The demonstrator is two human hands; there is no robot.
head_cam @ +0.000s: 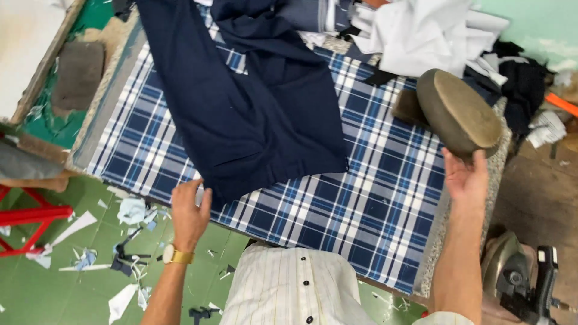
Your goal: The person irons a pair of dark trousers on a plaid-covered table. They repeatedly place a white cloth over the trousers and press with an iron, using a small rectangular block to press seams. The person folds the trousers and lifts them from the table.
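Note:
A dark navy garment (253, 114) lies spread on a table covered with blue and white plaid cloth (373, 204). My left hand (189, 210), with a gold watch at the wrist, rests at the garment's near corner by the table's front edge, fingers touching the fabric. My right hand (465, 177) holds up an oval, tan padded block (459, 113) above the table's right edge, gripping it from below.
A heap of white and dark cloth pieces (421, 36) sits at the table's far right. An iron (518, 277) stands low at the right. Paper and fabric scraps (129, 210) litter the green floor, with a red frame (30, 216) at the left.

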